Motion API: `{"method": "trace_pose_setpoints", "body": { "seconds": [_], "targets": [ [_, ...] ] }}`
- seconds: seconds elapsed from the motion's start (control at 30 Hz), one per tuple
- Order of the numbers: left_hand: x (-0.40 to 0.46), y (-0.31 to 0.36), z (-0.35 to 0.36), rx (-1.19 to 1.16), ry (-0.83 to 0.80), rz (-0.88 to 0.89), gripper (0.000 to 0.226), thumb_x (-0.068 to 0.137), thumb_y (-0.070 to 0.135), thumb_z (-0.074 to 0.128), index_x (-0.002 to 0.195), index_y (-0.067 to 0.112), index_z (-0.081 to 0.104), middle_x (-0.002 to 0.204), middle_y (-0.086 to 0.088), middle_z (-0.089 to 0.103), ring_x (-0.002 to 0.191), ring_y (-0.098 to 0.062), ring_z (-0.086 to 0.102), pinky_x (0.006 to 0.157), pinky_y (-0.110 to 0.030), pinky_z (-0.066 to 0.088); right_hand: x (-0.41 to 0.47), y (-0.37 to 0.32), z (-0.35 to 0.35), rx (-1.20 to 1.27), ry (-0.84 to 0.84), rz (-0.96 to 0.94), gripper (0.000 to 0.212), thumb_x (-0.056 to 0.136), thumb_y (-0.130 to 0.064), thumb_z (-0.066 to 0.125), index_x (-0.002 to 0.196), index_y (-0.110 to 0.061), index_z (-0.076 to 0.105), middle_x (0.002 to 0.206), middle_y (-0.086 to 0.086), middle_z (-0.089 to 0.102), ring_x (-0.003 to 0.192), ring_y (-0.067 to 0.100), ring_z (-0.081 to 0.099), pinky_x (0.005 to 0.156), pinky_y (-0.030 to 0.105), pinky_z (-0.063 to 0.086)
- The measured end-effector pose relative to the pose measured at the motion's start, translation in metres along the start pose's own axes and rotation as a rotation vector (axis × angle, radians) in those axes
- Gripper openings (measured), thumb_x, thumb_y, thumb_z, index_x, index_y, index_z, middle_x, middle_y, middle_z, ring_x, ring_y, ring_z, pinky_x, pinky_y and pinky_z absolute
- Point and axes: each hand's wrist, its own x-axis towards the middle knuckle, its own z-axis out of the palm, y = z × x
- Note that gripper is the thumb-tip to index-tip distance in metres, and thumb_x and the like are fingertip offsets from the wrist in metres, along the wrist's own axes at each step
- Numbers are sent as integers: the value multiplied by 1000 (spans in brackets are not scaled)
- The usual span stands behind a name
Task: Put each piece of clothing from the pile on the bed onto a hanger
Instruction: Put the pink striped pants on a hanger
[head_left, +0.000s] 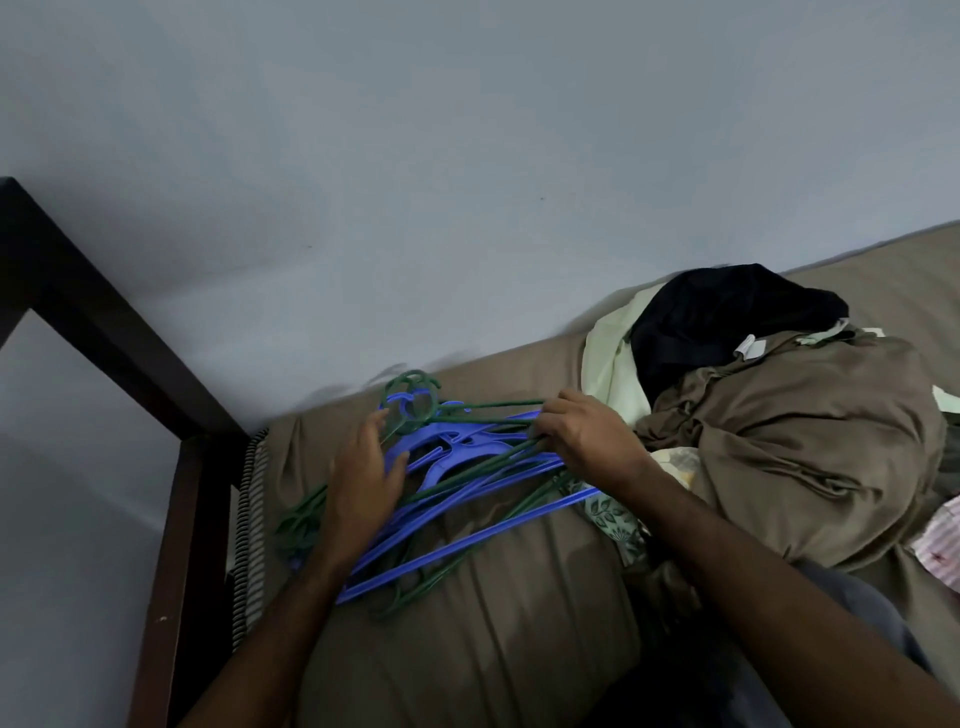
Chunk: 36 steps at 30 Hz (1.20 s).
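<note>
A tangled bundle of blue and green plastic hangers (457, 483) lay mid-frame on the tan bed (493, 649). The right hand (587, 436) gripped several bars; the left hand (363, 478) pressed flat, fingers spread. Freeing one probably needed steadying the rest. The heaped clothing pile (779, 415) waited right of centre.

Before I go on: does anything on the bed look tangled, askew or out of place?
Yes. The blue and green hangers lie in a crossed, interlocked heap under the left hand and right hand, hooks pointing different ways. The clothes pile is jumbled beside them. Nothing looks broken.
</note>
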Motion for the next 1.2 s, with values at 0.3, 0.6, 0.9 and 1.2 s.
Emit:
{"method": "trace_pose_setpoints", "body": {
  "seconds": [0.3, 0.6, 0.9, 1.2],
  "targets": [
    [29, 46, -24, 0, 55, 204, 21, 97, 14, 50, 112, 15, 64, 105, -2, 62, 93, -25, 61, 78, -42, 52, -47, 17, -32, -107, 167, 190, 18, 77, -20, 83, 85, -25, 66, 86, -10, 59, 84, 20, 50, 76, 35, 39],
    [80, 252, 7, -260, -40, 547, 28, 99, 10, 55, 121, 25, 63, 91, 17, 61, 79, 8, 55, 68, -23, 44, -125, 50, -185, -361, 407, 608, 38, 75, -46, 72, 110, -36, 63, 127, -5, 48, 116, 25, 44, 99, 44, 28],
    [46, 476, 111, -336, -388, 939, 26, 100, 18, 50, 122, 30, 60, 88, 16, 67, 83, 0, 61, 77, -27, 48, -303, 80, -319, -739, 647, 1082, 35, 86, -59, 54, 93, -24, 57, 97, -2, 51, 101, 27, 46, 95, 46, 31],
    [-77, 589, 261, -341, -889, 1293, 29, 96, 13, 55, 123, 17, 65, 95, 4, 69, 85, -9, 62, 82, -30, 49, -457, 80, -329, 555, 565, 1429, 39, 99, -50, 54, 122, -18, 52, 91, 11, 76, 70, 35, 73, 52, 30, 54]
  ]
}}
